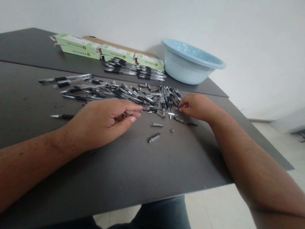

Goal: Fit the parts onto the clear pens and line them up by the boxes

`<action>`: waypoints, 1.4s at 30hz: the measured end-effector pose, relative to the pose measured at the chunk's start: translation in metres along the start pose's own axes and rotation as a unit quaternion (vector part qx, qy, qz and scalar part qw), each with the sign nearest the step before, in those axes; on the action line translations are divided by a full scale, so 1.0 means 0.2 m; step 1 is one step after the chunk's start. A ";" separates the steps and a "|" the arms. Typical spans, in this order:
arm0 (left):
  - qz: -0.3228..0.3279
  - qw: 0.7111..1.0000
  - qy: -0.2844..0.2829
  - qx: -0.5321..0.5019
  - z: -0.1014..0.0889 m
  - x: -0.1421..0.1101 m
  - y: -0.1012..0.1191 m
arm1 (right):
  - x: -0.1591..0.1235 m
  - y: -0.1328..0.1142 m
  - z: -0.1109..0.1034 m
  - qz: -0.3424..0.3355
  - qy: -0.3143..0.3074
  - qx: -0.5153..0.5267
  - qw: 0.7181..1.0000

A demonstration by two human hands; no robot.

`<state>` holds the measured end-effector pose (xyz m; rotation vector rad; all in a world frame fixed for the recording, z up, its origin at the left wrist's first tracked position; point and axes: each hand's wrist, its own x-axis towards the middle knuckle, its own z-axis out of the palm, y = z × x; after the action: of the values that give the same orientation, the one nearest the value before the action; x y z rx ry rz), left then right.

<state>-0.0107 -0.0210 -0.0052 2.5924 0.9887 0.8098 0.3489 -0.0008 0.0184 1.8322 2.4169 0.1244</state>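
My left hand is just in front of a loose heap of clear pens with black grips. Its fingers are curled and the thumb lies close to them; whatever they hold, if anything, is hidden. At the heap's right edge, the fingers of my right hand are bent together low over small pen parts, and I cannot make out what is between them. A separate pen lies partly behind my left hand. Between and in front of the hands are short clear barrel pieces and a small tip.
Several light green boxes stand along the back of the grey table. Before them lie neat stacks of pens. A light blue basin stands at the back right, near the white wall. The table's front edge is close to my legs.
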 end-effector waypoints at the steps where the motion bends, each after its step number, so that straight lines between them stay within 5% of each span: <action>1: 0.001 1.000 -0.001 -0.001 0.00 0.00 0.00 | 0.00 0.00 0.00 -0.004 -0.002 -0.005 1.000; 6: 0.008 1.000 0.000 -0.006 0.00 0.00 0.00 | -0.01 -0.02 0.00 0.003 0.013 -0.006 1.000; 12: -0.001 1.000 -0.013 -0.008 -0.01 0.02 0.03 | -0.12 -0.17 -0.09 -0.021 0.189 0.150 0.970; 20: 0.021 0.998 -0.042 -0.052 0.00 0.01 0.04 | -0.21 -0.54 -0.13 -0.188 0.128 0.281 0.933; 29: 0.046 0.997 -0.068 0.013 -0.01 0.01 0.07 | -0.20 -0.62 -0.08 -0.188 0.127 0.333 0.915; 33: 0.058 0.997 -0.042 0.026 -0.01 0.00 0.07 | -0.20 -0.55 -0.12 -0.157 0.117 0.319 0.927; 37: 0.040 0.999 -0.018 0.027 -0.01 0.00 0.06 | -0.20 -0.29 -0.20 -0.064 0.091 0.202 0.973; 42: 0.049 0.998 -0.011 0.025 0.00 0.00 0.05 | -0.18 0.02 -0.20 0.011 -0.086 0.121 0.989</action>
<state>-0.0053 -0.0272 -0.0008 2.7055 0.8933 0.7869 0.3562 -0.0337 0.0588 1.8745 2.3783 -0.3257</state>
